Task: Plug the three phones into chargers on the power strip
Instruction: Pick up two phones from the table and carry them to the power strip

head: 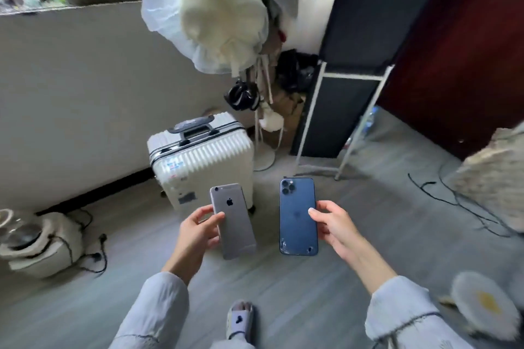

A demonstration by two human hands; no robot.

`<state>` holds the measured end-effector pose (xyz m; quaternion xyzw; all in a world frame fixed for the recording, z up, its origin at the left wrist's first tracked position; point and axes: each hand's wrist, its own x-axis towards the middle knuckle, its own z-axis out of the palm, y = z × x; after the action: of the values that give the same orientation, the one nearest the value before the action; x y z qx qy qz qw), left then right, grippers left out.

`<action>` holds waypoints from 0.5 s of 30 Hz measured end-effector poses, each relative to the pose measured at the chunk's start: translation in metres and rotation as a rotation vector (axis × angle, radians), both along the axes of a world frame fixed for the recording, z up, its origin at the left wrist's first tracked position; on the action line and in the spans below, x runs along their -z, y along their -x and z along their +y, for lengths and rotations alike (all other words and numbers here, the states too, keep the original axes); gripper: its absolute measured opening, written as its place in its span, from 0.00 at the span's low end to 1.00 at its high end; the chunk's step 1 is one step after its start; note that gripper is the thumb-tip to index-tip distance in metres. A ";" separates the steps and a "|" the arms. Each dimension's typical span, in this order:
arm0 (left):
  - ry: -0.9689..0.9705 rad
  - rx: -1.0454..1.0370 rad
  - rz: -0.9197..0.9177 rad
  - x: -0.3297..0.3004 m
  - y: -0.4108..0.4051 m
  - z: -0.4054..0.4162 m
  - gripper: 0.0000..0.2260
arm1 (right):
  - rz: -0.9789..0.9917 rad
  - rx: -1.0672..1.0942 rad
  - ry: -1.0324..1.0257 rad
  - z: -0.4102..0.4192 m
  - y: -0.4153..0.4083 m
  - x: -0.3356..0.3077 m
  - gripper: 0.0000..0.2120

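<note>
Grey and blue, two phones are held backs-up above the floor: the grey phone point(232, 221) in the left hand point(198, 232), the blue phone point(297, 215) in the right hand point(334, 224). Each hand pinches its phone by one long edge, thumb on the back and fingers point(321, 205) curled under, so both hands are full. The blue phone's back glass is cracked near its lower corners.

The risk, as I judge it, is a drop: an edge pinch is a light hold, and with no free hand a plug cannot be handled until one phone is set down. Another fall onto the hard floor point(283, 286) would likely worsen the cracked glass. A third phone, chargers and the power strip are not in view, so the task looks barely begun.

Beyond the phones stands a white suitcase point(198, 161), with a rack point(340, 122) to its right and bagged clothing hanging above. Loose black cables point(453, 201) trail across the floor on the right and more lie by a pale appliance point(37, 241) on the left; these could snag a slippered foot point(241, 317).
</note>
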<state>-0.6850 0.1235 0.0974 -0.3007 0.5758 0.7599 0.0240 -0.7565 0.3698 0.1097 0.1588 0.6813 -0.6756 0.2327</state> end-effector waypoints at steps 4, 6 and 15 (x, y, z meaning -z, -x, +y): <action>0.003 0.184 0.033 -0.003 0.114 0.061 0.05 | 0.026 0.218 0.014 0.074 0.061 -0.004 0.05; -0.001 0.269 0.049 -0.005 0.165 0.092 0.06 | 0.042 0.307 0.027 0.108 0.092 -0.005 0.04; 0.020 0.632 0.072 -0.015 0.358 0.243 0.06 | 0.055 0.681 0.055 0.253 0.195 -0.010 0.06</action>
<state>-1.0429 0.3669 0.1121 -0.0801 0.6486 0.7193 0.2356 -0.9518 0.6227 0.1197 0.3525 0.5769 -0.7365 -0.0203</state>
